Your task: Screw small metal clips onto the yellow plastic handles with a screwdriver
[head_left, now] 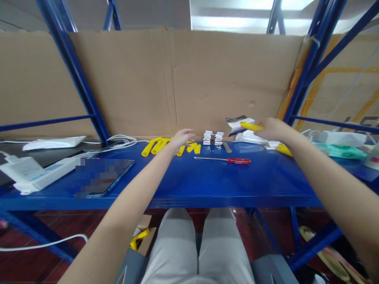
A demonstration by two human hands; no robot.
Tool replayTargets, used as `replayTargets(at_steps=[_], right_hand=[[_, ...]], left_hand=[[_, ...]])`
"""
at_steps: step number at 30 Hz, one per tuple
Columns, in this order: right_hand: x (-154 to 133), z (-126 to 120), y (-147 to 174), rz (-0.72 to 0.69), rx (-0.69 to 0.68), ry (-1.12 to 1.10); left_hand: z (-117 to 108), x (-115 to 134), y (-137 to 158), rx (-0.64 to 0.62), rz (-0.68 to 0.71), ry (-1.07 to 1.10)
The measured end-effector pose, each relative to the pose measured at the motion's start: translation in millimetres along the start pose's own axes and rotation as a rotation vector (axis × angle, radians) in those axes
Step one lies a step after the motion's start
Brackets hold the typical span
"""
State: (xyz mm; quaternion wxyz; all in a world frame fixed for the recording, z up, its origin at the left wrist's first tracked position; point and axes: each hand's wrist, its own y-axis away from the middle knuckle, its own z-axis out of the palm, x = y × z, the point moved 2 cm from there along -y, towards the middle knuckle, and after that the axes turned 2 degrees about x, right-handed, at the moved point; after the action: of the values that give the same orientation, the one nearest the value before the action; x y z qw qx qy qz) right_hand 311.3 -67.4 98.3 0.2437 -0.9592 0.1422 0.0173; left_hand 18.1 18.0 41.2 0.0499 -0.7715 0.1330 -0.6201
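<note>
Right hand grips a yellow tube at the far right; left hand reaches over more yellow parts

The right hand (274, 128), blurred, grasps a yellow tube (251, 126) that juts out leftward, raised over the far right of the blue table (183, 185). The left hand (181, 141) is released, fingers loosely extended above the far middle; whether it touches anything below cannot be told.

By the left hand, a row of yellow tubes (147, 150) lies to its left and beneath it, with small yellow pieces (197, 149) just to its right. Beyond the tube in the right hand is a black-and-white packet (233, 125), with white wrapping (250, 137) beneath.

Between the hands stands a stack of white bundles (213, 141) with dark middles; small metal parts (208, 148) lie on its near side. Nearer, a red-handled screwdriver (238, 161) points its shaft left.

Farther left are a dark-screened device (114, 179), a white power strip (50, 175) and white cables (122, 140). A green packet (340, 151) lies far right. Cardboard (127, 79) backs the table.
</note>
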Motion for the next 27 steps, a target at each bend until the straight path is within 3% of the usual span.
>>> replayTargets(at_steps=[2, 6, 11, 14, 17, 27], right_hand=[[-33, 5, 4, -0.106, -0.073, -0.06], [-93, 16, 11, -0.237, -0.085, -0.201], [-140, 51, 17, -0.374, -0.067, -0.414], [-151, 75, 22, -0.417, 0.037, -0.497], [-153, 93, 28, -0.4, 0.055, -0.511], [-150, 95, 42, -0.237, 0.083, -0.549]], left_hand=[[5, -1, -3, 0.021, 0.019, 0.03], [7, -10, -7, 0.064, 0.069, 0.169], [-4, -20, -8, 0.119, 0.177, 0.251], [-9, -26, -10, 0.221, 0.179, 0.296], [-6, -31, -12, 0.253, 0.132, 0.324], [13, -37, -6, 0.062, 0.073, 0.366]])
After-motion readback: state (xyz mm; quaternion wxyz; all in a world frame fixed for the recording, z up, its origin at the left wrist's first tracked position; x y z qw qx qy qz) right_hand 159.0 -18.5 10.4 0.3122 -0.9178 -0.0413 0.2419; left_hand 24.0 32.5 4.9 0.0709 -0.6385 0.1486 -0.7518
